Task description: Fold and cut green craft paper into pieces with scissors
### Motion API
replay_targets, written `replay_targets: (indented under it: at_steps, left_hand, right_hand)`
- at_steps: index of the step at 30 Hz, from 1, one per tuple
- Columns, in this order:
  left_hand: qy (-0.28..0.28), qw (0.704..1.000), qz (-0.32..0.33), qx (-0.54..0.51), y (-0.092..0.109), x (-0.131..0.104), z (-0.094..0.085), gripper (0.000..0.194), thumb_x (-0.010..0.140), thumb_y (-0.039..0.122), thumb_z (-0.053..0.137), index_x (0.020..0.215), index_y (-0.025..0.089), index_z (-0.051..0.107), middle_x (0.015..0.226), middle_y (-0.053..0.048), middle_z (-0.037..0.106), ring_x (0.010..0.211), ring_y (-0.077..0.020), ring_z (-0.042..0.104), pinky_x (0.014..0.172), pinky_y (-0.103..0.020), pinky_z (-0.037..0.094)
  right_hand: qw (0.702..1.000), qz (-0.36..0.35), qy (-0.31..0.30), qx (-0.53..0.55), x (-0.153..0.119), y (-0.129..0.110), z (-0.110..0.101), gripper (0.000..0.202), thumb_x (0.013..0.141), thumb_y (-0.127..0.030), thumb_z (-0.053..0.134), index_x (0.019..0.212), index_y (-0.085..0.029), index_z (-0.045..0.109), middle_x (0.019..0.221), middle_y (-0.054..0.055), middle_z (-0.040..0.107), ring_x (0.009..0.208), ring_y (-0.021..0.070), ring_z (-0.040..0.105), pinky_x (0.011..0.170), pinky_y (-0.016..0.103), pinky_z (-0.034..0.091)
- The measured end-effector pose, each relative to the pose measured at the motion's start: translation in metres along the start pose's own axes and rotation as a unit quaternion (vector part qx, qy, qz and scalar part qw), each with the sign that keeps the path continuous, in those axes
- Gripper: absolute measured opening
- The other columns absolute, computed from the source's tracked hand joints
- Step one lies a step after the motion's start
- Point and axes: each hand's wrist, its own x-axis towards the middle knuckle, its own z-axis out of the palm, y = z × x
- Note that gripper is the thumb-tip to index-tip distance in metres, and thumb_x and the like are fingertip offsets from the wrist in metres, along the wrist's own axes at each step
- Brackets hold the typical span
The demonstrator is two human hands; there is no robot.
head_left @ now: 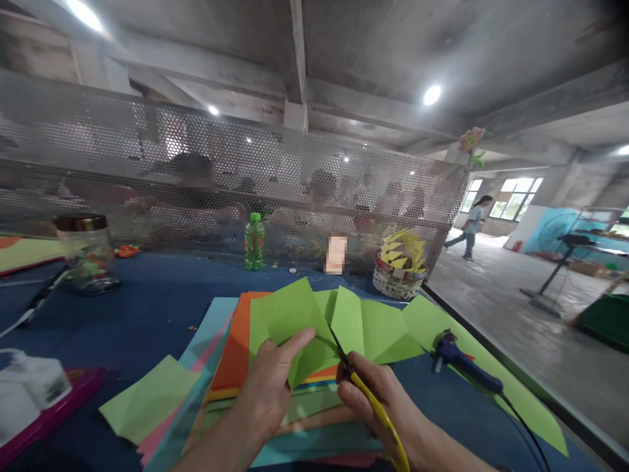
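Note:
My left hand (275,377) grips a sheet of green paper (285,307), its thumb lying on top and the other fingers hidden beneath. In my right hand (388,400) are scissors (371,396) with yellow handles and dark blades. The blades point up and left, at the right edge of the green sheet; whether they are cutting into it I cannot tell. Beside the blades, folded green paper (381,324) spreads to the right. Under my hands lies a stack of coloured paper, with an orange sheet (234,357) and a light blue sheet (209,334) showing.
A blue glue gun (464,367) with a cord lies at the right on green paper. At the back stand a green bottle (254,242) and a basket (399,272) of yellow paper pieces. A jar (88,255) is at left. A perforated screen (236,151) borders the table; a person (472,223) walks beyond.

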Motion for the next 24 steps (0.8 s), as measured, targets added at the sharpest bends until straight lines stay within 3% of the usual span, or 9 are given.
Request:
replay_targets:
  at_steps: [7, 15, 24]
  left_hand:
    - [-0.014, 1.0, -0.005, 0.018, 0.0034, -0.0024, 0.0025, 0.034, 0.06, 0.032, 0.086, 0.086, 0.011, 0.076, 0.098, -0.017, 0.076, 0.089, -0.0352, 0.072, 0.082, -0.045, 0.057]
    - [-0.018, 1.0, 0.004, -0.008, 0.001, -0.0011, 0.0005, 0.042, 0.063, 0.027, 0.085, 0.101, 0.013, 0.073, 0.105, -0.014, 0.075, 0.095, -0.0342, 0.071, 0.089, -0.046, 0.055]
    - [-0.022, 1.0, 0.008, -0.003, 0.0007, -0.0013, -0.0001, 0.05, 0.063, 0.027, 0.085, 0.109, 0.013, 0.071, 0.112, -0.014, 0.073, 0.105, -0.0343, 0.068, 0.094, -0.044, 0.053]
  right_hand:
    - [1.0, 0.002, 0.013, 0.011, 0.0001, 0.0004, 0.0003, 0.045, 0.089, -0.063, 0.051, 0.077, -0.019, 0.052, 0.052, -0.007, 0.039, 0.05, 0.0086, 0.033, 0.045, 0.022, 0.022]
    - [0.998, 0.029, 0.031, 0.043, -0.0028, -0.001, 0.0052, 0.048, 0.087, -0.066, 0.052, 0.074, -0.02, 0.049, 0.05, -0.007, 0.036, 0.048, 0.0082, 0.031, 0.045, 0.022, 0.021]
    - [0.999, -0.025, 0.037, 0.002, 0.0034, 0.0044, 0.0047, 0.048, 0.089, -0.065, 0.049, 0.07, -0.021, 0.043, 0.053, -0.007, 0.03, 0.05, 0.0089, 0.03, 0.046, 0.024, 0.02]
